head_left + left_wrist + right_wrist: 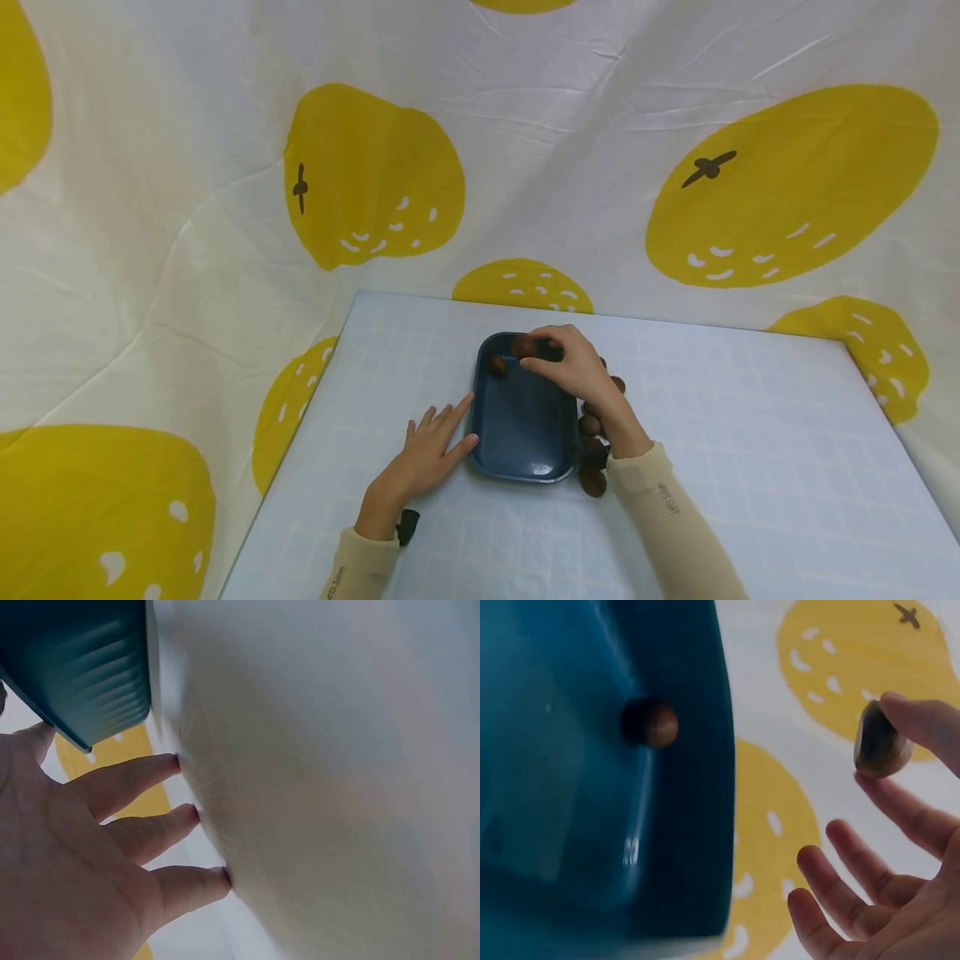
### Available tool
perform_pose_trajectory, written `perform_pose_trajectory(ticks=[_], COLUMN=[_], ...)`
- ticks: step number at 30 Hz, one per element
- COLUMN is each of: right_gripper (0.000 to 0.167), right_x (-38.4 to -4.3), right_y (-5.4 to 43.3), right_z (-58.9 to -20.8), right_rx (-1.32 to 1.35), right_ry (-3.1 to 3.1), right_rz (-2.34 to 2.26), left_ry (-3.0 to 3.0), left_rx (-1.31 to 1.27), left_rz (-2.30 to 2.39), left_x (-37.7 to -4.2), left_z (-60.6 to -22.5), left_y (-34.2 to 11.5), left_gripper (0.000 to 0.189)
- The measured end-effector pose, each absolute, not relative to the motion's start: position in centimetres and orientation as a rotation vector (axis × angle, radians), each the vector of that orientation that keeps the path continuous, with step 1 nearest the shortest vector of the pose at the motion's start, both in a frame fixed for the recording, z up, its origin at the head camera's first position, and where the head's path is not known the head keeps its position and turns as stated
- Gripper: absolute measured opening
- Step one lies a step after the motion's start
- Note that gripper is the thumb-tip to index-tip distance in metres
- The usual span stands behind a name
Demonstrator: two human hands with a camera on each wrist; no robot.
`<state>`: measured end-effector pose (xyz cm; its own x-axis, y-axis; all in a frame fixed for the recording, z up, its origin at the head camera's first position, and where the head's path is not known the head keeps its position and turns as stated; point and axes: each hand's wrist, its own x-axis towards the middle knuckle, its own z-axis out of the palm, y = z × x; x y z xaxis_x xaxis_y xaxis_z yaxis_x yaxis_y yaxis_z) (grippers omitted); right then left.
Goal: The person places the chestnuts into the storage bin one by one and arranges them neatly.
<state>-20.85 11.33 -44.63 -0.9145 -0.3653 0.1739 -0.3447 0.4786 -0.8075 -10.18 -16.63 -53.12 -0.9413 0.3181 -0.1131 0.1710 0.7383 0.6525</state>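
Note:
A dark blue tray (522, 425) with raised walls lies on the table, its long sides pointing away from me. Between thumb and index finger my right hand (581, 367) pinches a brown chestnut (883, 742), held over the tray's far end. Another chestnut (497, 365) lies inside the tray near the far left corner. My left hand (425, 457) rests at the tray's left side with fingers spread, index finger and thumb at the rim. In the left wrist view the other fingertips (187, 815) touch the tabletop.
Several more chestnuts (590, 426) lie in a row along the tray's right side, partly hidden by my right forearm. A pale checked cloth (750, 467) covers the table. Behind it hangs a white curtain (540, 183) printed with yellow fruit.

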Motion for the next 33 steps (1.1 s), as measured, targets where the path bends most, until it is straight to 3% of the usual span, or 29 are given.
perform_pose_trajectory(ticks=[33], right_gripper=[0.041], right_x=[-23.1], right_y=[7.3], right_z=[-49.0], right_rx=[-0.618], right_ry=[2.728], right_rz=[-1.212], left_ry=[2.737], left_rx=[0.38], left_rz=[0.952], left_x=[-10.2], left_z=[-52.9], left_y=[-16.4], left_gripper=[0.069])
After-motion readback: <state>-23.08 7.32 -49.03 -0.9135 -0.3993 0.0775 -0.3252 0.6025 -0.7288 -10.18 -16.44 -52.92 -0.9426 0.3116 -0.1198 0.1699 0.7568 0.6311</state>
